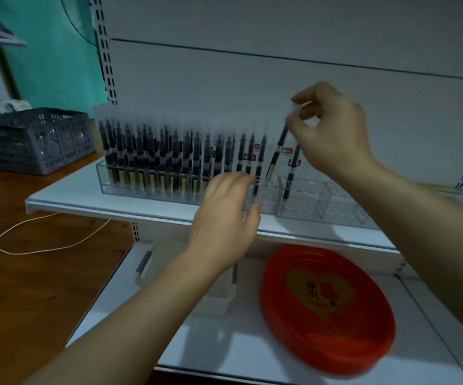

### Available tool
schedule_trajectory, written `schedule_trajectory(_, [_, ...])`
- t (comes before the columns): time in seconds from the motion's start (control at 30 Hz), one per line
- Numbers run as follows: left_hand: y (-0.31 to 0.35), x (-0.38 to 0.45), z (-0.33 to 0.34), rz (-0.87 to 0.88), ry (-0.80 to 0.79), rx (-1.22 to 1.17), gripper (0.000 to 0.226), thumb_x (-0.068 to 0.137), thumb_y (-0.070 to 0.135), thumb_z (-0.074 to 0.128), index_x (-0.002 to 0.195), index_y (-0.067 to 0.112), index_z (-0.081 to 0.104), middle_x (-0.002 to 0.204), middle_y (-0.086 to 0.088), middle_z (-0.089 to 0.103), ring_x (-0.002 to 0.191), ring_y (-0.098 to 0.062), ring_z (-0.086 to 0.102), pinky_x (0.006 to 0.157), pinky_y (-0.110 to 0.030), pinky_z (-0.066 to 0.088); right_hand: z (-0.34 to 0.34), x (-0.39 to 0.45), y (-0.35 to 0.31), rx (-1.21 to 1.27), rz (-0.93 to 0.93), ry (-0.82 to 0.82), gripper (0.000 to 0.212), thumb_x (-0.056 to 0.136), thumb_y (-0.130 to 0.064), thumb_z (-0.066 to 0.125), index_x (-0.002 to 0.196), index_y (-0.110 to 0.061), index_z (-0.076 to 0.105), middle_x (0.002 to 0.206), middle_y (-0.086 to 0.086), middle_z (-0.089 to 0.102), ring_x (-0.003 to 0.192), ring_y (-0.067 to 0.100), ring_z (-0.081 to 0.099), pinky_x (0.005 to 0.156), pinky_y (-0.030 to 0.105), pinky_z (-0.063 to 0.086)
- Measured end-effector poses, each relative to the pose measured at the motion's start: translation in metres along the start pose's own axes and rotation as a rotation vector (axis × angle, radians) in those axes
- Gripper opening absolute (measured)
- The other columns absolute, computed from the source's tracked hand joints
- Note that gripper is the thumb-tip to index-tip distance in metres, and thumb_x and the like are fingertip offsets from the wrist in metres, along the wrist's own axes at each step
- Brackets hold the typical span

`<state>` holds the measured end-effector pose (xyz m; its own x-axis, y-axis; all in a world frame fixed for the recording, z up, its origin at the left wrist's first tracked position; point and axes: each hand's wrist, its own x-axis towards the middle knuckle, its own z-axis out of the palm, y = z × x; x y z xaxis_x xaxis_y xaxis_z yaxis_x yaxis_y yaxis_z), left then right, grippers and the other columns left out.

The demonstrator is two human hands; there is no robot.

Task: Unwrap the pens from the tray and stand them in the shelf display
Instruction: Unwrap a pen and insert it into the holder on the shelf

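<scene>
While the right hand [333,132] is raised in front of the white back panel [252,79], its thumb and fingertips pinch the top end of a single pen [276,154], which hangs tilted with its lower tip at the rim of the clear display rack [169,190]. That pen sits just right of the filled rows, where many dark pens [169,151] stand upright in the rack's left portion. One more pen [291,173] stands alone in the adjoining clear section to the right, below the right hand. The left hand [224,209] is lower and to the left, fingers extended and loosely spread, reaching toward the front of the rack near the last standing pens; whether the fingertips touch the rack cannot be told because of blur. It holds nothing. The rack rests on the upper white shelf [85,201]. On the lower shelf [224,343], a red oval tray [327,309] with a heart design lies beneath the right forearm, well below both hands. A grey plastic crate [38,140] stands at the far left, beside the shelf unit.
</scene>
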<state>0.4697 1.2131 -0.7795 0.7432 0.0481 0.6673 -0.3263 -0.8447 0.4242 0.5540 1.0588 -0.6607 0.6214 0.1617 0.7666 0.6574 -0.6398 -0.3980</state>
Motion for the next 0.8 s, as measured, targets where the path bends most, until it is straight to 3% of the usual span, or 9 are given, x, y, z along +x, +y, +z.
schedule_trajectory(0.17, [-0.005,-0.001,0.005,0.032,0.018,0.058,0.045,0.092,0.013,0.06,0.136,0.007,0.056,0.14,-0.004,0.054,0.137,-0.021,0.038,0.111,-0.021,0.021,0.006,-0.001,0.002,-0.061,-0.028,-0.115,0.023,0.094,-0.024,0.064,0.116,-0.02,0.066,0.091,-0.005,0.067,0.094,0.016,0.064,0.09,0.031,0.051])
schedule_trajectory(0.37, [-0.005,-0.002,0.002,0.062,-0.022,0.098,0.049,0.091,0.01,0.059,0.139,0.007,0.052,0.141,-0.003,0.053,0.139,-0.021,0.037,0.114,-0.027,0.026,0.008,0.0,0.006,-0.093,-0.078,-0.15,0.019,0.094,-0.024,0.065,0.111,-0.018,0.071,0.091,-0.01,0.066,0.097,0.015,0.064,0.086,0.025,0.046])
schedule_trajectory(0.53, [-0.008,-0.002,-0.002,0.081,-0.013,0.105,0.047,0.09,0.008,0.058,0.137,0.007,0.055,0.139,-0.003,0.056,0.136,-0.02,0.038,0.112,-0.024,0.025,0.008,0.002,0.011,-0.203,-0.161,-0.157,0.021,0.097,-0.027,0.061,0.114,-0.019,0.07,0.094,-0.013,0.064,0.106,0.019,0.057,0.082,0.024,0.035])
schedule_trajectory(0.8, [-0.008,-0.005,-0.002,0.085,-0.016,0.064,0.047,0.093,0.012,0.057,0.14,0.008,0.053,0.142,-0.001,0.053,0.14,-0.017,0.035,0.114,-0.01,0.01,0.005,-0.004,0.016,-0.221,-0.223,-0.173,0.038,0.096,-0.024,0.063,0.134,-0.017,0.062,0.123,-0.001,0.068,0.123,0.026,0.054,0.099,0.03,0.037])
